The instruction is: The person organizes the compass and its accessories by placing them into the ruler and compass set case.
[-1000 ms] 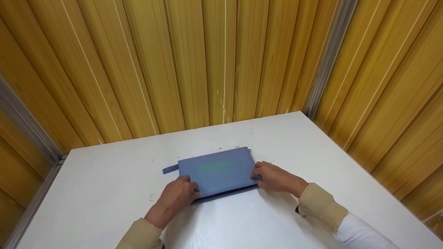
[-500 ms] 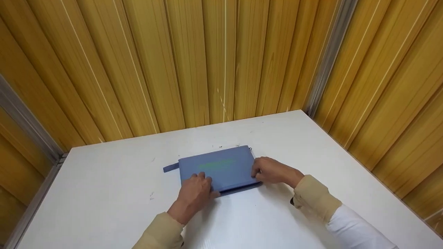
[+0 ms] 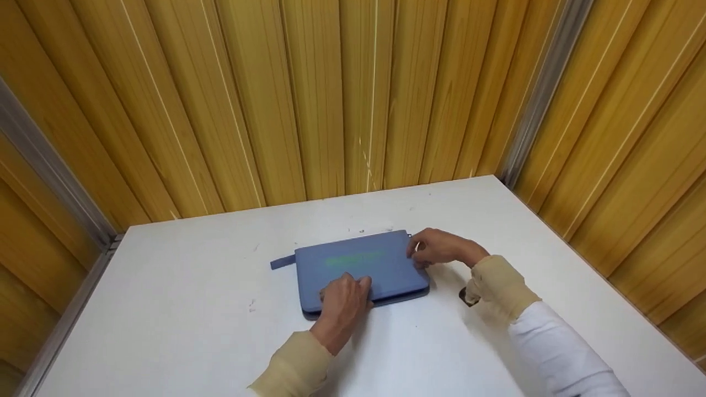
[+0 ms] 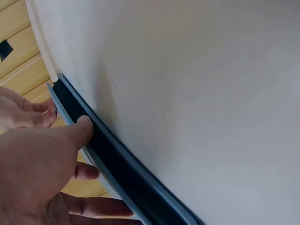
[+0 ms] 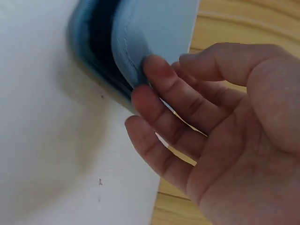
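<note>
A flat blue zip pouch (image 3: 380,278) with green markings lies on the white table, its near edge parted in a dark gap. A short strap (image 3: 283,262) sticks out at its far left corner. My left hand (image 3: 343,303) grips the near edge; in the left wrist view its thumb (image 4: 84,129) is at the gap while the fingers lie over the top cover. At the pouch's right side is my right hand (image 3: 444,246). In the right wrist view its loosely bent fingers (image 5: 159,75) touch the cover's edge, and the thumb stands off the pouch.
The white table (image 3: 193,298) extends around the pouch on all sides. Yellow wood-patterned panels (image 3: 320,99) rise behind it and at the right, with metal posts (image 3: 538,88) at the corners. Small dark marks dot the tabletop.
My left hand has slid right along the near edge from the left corner toward the middle. My right hand has moved from the near right corner up the right side.
</note>
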A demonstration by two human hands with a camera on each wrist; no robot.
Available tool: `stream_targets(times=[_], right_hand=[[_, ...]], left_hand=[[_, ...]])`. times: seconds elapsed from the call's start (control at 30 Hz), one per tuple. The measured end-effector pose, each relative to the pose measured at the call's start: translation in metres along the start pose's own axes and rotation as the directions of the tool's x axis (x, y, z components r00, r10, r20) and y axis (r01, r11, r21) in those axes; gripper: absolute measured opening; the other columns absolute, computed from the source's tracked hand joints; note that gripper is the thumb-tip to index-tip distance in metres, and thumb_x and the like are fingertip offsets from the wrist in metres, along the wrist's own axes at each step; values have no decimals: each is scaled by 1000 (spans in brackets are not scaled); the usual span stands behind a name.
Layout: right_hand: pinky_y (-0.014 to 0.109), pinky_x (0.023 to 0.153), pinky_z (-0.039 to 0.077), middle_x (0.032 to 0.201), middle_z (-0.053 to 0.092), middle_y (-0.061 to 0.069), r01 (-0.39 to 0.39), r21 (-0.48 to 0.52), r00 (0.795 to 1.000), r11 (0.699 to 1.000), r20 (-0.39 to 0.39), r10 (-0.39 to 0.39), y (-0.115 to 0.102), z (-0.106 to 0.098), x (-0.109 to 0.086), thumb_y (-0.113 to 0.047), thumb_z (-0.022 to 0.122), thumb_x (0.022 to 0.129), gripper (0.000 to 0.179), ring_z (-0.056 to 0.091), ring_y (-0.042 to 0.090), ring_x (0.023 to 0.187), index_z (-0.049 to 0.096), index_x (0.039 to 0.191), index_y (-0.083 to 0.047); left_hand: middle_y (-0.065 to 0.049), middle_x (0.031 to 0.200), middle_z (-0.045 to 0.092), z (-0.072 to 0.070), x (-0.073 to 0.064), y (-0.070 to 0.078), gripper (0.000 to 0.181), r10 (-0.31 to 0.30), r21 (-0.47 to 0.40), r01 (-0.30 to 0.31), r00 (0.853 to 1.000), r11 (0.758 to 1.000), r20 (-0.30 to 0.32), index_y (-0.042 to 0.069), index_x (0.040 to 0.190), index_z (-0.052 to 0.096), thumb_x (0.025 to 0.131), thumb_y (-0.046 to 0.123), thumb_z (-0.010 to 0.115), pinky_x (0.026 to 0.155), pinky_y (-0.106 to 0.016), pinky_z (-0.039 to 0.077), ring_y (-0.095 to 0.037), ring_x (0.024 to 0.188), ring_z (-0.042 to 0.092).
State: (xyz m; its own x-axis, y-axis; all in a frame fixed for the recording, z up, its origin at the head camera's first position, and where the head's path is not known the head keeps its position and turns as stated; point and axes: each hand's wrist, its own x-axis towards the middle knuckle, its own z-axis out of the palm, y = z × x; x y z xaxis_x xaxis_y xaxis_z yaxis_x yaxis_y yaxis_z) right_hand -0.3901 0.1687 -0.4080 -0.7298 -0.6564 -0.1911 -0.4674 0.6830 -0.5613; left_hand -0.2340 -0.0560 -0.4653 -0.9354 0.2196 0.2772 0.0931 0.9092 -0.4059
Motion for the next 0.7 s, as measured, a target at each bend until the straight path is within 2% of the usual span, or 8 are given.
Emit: stream_targets(times=[0.07,0.13,0.2,0.3,0.43,0.53,0.7], right_hand=[[28,64,49,84,70,10,-26,49,998,998,-60,29,6,-3,7,0,61,93,17,62,17,72,73,105,4],[29,64,48,86,69,11,-33,35,988,999,-147,38,13,-5,15,1,61,92,18,60,18,73,72,106,6],[33,68,49,90,68,13,-59,-1,970,998,-237,57,19,-4,23,2,60,91,20,59,21,77,71,107,7],[42,80,50,99,67,18,-110,-43,945,993,-313,91,26,-1,35,4,60,92,23,59,27,88,68,113,10],[50,92,50,109,66,25,-161,-56,935,985,-329,134,32,6,47,7,58,93,28,61,36,103,65,119,12],[53,96,50,114,67,27,-161,-92,937,983,-326,123,33,10,53,6,57,94,28,62,40,110,66,120,13],[53,97,50,117,68,27,-156,-115,940,981,-323,111,33,14,60,4,58,96,24,63,42,114,70,116,12]], left_hand=[[-11,71,52,-1,2,3,45,-7,35,6,1000,999,30,13,92,49,99,56,61,45,-28,42,-16,55,54],[-15,75,56,-3,3,4,32,-14,36,12,999,999,47,13,95,52,102,42,63,48,-31,49,-24,60,63],[-17,77,58,-4,4,5,21,-13,30,11,998,999,56,12,97,54,101,30,65,52,-36,55,-32,66,69],[-17,81,59,-3,5,4,12,8,30,-9,999,1000,50,10,98,58,96,17,68,52,-37,57,-36,65,69],[-16,103,66,-2,5,3,13,23,36,-25,999,999,40,10,105,64,96,18,68,50,-36,56,-36,61,69],[-16,119,70,-2,6,3,14,16,15,-16,999,1000,38,10,110,66,98,18,67,50,-37,57,-37,62,71],[-16,115,74,-1,7,5,13,6,-5,-6,1000,1000,19,8,109,67,96,11,66,49,-36,55,-35,64,72]])
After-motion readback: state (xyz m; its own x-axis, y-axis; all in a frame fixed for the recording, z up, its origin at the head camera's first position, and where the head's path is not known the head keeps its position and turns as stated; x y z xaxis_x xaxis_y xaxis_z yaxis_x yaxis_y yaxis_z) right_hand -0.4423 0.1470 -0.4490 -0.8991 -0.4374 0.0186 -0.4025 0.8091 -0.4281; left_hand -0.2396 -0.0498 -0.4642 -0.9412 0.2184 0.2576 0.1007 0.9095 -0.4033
